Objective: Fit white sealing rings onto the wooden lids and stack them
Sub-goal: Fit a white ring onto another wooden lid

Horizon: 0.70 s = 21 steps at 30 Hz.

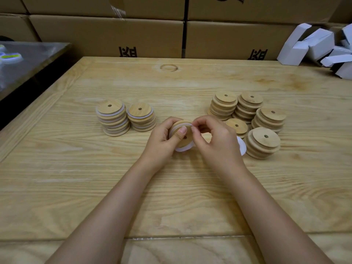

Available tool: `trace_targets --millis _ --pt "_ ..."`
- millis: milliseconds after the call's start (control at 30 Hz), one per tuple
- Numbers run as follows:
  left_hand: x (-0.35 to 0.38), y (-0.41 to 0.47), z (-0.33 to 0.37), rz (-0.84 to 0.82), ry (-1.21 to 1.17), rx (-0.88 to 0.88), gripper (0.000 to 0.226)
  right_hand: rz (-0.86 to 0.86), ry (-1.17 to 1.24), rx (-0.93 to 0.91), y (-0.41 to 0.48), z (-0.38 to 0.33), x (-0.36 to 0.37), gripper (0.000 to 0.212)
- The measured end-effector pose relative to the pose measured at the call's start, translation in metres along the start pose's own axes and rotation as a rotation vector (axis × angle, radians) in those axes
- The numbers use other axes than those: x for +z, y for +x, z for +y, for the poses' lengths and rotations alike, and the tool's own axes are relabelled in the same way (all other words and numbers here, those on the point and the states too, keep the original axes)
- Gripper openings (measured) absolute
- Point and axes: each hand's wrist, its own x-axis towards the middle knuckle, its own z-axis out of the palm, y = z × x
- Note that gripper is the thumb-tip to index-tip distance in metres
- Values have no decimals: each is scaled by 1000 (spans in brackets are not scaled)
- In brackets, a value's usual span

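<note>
Left hand (162,138) grips the lid (183,135) tilted up so its rim's reachable — right hand (211,138) pinches the ring (180,127), stretching it on, finished stacks (114,117) close by.

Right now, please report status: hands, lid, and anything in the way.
Left hand grips wooden lid. Right hand pinches white sealing ring at its rim, ring partly on. Ringed lid stacks left, bare lid stacks right, none in the way.

pale wooden table (171,197), two ringed lid stacks (125,117) left, bare lid stacks (253,119) right
</note>
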Motion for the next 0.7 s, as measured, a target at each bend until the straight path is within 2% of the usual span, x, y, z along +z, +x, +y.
trace_targets --millis 200,367,533,700 --pt "1 2 -1 22 -224 -84 10 49 1 59 -2 1 5 7" --pt "0 3 -4 -3 -251 -80 18 101 128 126 -1 2 5 14" --pt "-1 4 -5 25 -302 -107 15 82 262 253 3 5 4 27" --pt "-1 4 -5 21 -388 -137 15 42 271 272 6 9 0 23"
